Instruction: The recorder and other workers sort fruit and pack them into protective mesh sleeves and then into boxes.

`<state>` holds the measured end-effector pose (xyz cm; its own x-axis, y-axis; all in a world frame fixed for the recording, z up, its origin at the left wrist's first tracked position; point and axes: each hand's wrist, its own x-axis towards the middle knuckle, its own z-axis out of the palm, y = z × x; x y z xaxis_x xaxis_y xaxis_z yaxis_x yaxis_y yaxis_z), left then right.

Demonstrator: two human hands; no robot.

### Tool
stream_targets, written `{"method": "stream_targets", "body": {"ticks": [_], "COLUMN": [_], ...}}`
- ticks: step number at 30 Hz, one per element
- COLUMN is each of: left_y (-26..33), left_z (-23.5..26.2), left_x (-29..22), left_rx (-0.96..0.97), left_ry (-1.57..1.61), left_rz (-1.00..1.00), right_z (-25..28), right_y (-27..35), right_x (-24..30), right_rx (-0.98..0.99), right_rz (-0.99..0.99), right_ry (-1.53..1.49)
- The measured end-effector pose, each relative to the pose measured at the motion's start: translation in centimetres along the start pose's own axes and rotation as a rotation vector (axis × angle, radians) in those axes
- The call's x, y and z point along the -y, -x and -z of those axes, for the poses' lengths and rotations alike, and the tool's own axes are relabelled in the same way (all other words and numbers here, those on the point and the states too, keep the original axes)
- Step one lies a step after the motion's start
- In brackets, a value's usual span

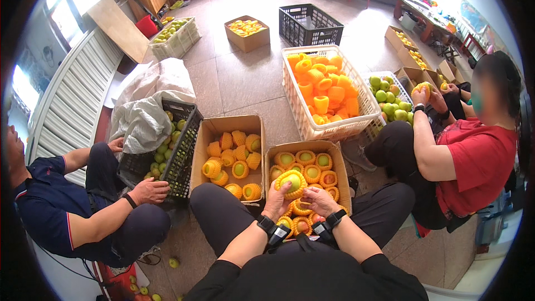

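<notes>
Over the near cardboard box [270, 159] I hold a green apple [292, 181] wrapped in an orange foam net [302, 181]. My left hand [275, 203] grips the wrapped apple from the left, fingers curled round its side. My right hand [321, 201] has its fingers bent against the net's lower right edge, seeming to pinch it. Below my hands, the box holds rows of apples in the same orange nets; my hands and wrists hide some of them. Each of my wrists wears a dark band with a small device.
Left stand a second cardboard box [204, 134] of netted apples and a black crate [192, 128] of green apples beside a seated person. Ahead is a white crate [290, 100] of orange nets. Right, another person holds a netted fruit near a crate of green apples [393, 100].
</notes>
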<state>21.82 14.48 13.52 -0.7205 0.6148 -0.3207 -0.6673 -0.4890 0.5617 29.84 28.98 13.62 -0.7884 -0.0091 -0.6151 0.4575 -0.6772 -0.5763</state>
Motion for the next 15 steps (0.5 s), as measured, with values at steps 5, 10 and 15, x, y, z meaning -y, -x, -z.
{"method": "stream_targets", "body": {"ticks": [5, 10, 15], "left_y": [0.9, 0.5, 0.6], "left_z": [0.1, 0.3, -0.6], "left_x": [0.0, 0.1, -0.4], "left_rx": [0.032, 0.094, 0.077], "left_ry": [0.008, -0.021, 0.013], "left_rz": [0.017, 0.003, 0.009], "right_z": [0.2, 0.1, -0.3], "right_y": [0.2, 0.2, 0.3], "right_x": [-0.8, -0.9, 0.0], "right_rx": [-0.017, 0.016, -0.014], "right_rz": [0.044, 0.089, 0.197], "right_ry": [-0.027, -0.029, -0.049]}}
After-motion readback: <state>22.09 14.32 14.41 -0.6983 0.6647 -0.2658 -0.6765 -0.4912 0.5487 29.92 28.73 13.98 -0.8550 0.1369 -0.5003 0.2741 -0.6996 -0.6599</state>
